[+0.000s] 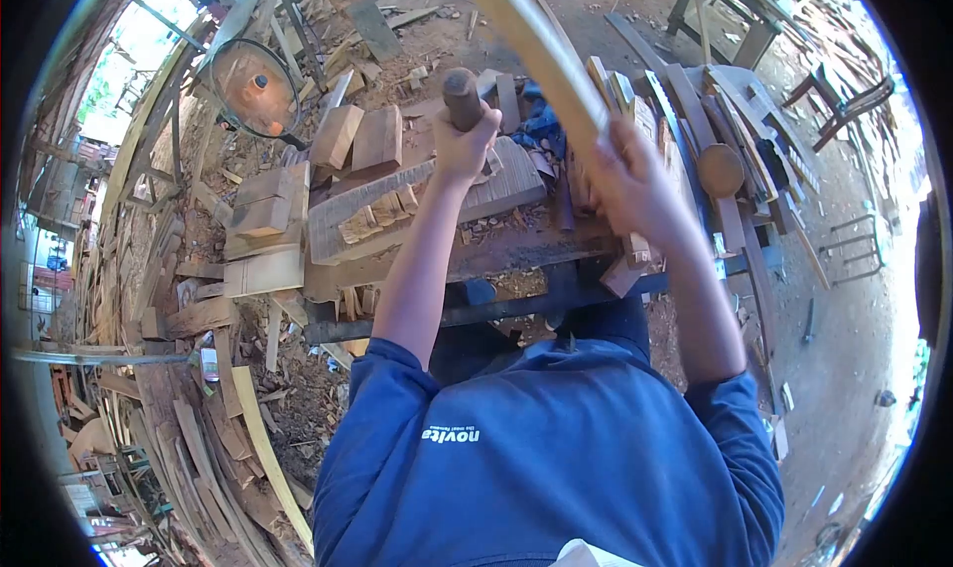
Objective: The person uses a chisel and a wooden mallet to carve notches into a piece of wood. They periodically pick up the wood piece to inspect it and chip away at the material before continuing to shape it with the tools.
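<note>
My left hand (469,148) is closed around the round wooden handle (460,92) of what appears to be a chisel, held upright. A bit of its blade (492,164) seems to show beside the fingers, over a thick wooden block (506,192). Rough notches and chips (382,215) mark the left part of that block, which lies on the low workbench (476,259). My right hand (635,185) grips a long pale wooden stick (541,46), raised at a slant and blurred by motion. The stick is apart from the handle.
Cut wooden blocks (377,138) and stacked boards (266,205) sit left on the bench. Right of it lie planks (740,135) and a round-headed wooden piece (721,171). A round-framed object (254,87) stands at upper left. Offcuts (204,448) litter the floor.
</note>
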Demonstrator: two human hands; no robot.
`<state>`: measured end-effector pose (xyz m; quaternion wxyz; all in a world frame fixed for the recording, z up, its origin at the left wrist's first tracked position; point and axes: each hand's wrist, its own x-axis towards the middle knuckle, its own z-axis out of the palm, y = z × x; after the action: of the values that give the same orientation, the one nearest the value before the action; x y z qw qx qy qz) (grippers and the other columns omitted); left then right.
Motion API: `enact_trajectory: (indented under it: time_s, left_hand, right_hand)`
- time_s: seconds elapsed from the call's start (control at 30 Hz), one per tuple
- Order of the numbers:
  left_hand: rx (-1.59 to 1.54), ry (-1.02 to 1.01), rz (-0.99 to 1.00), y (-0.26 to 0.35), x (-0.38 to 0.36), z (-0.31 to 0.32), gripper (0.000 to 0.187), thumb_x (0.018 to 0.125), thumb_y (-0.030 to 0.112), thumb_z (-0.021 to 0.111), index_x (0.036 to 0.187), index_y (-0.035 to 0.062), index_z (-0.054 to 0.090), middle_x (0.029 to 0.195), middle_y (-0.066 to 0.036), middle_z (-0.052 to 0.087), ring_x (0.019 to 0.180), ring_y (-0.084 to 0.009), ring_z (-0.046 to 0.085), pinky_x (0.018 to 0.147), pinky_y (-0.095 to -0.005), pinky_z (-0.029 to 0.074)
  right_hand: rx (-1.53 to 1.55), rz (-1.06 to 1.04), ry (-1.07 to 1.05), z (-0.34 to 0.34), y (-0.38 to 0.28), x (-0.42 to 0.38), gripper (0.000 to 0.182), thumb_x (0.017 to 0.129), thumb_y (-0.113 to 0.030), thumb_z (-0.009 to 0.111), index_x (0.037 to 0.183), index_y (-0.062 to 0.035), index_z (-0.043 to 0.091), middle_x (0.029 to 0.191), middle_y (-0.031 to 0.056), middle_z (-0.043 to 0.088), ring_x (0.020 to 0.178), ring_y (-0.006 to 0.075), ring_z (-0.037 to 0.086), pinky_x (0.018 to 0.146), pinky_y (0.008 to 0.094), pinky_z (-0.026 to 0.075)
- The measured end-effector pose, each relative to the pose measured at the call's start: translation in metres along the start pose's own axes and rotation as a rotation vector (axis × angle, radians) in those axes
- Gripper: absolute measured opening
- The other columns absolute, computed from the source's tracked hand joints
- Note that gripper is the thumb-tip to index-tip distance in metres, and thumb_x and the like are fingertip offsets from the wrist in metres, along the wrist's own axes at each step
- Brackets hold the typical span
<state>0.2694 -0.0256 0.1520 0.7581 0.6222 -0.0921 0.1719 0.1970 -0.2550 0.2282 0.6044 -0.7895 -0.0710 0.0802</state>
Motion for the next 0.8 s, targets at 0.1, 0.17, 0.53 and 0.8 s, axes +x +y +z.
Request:
enact_trajectory:
  time_s: [0.1,0.17,0.53,0.8]
  left_hand:
    - [0.013,-0.075,0.033,-0.005,0.000,-0.003,0.017,0.084,0.000,0.062,0.072,0.0050,0.052,0.056,0.001,0.047,0.045,-0.0075,0.043,0.044,-0.0245,0.034]
    - [0.010,-0.060,0.036,-0.004,0.001,-0.003,0.017,0.085,0.000,0.062,0.072,0.0051,0.052,0.056,0.001,0.047,0.045,-0.0075,0.043,0.044,-0.0246,0.034]
    - [-0.109,-0.008,0.008,-0.004,-0.001,-0.011,0.018,0.086,0.002,0.061,0.071,0.0061,0.051,0.055,0.001,0.046,0.045,-0.0073,0.042,0.044,-0.0253,0.034]
    - [-0.054,-0.013,-0.005,-0.001,0.004,-0.008,0.019,0.086,0.001,0.060,0.070,0.0057,0.050,0.054,0.001,0.045,0.044,-0.0074,0.041,0.043,-0.0255,0.033]
  right_hand:
    - [-0.136,-0.568,0.181,-0.021,-0.078,-0.006,0.036,0.102,-0.027,0.052,0.128,-0.0027,0.043,0.080,0.0056,0.062,0.056,0.0097,0.056,0.047,0.0236,0.044]
    - [-0.118,-0.774,0.263,-0.022,-0.124,-0.005,0.035,0.101,-0.027,0.053,0.125,-0.0023,0.044,0.077,0.0062,0.062,0.055,0.0116,0.058,0.047,0.0253,0.044]
    - [-0.812,-0.566,-0.020,-0.001,-0.102,-0.014,0.024,0.097,-0.026,0.057,0.106,-0.0045,0.052,0.061,0.0164,0.057,0.054,0.0324,0.060,0.052,0.0408,0.048]
    - [0.093,-0.903,-0.096,-0.016,-0.175,-0.005,0.026,0.100,-0.021,0.051,0.111,0.0024,0.052,0.071,0.0052,0.059,0.051,0.0095,0.054,0.041,0.0233,0.042]
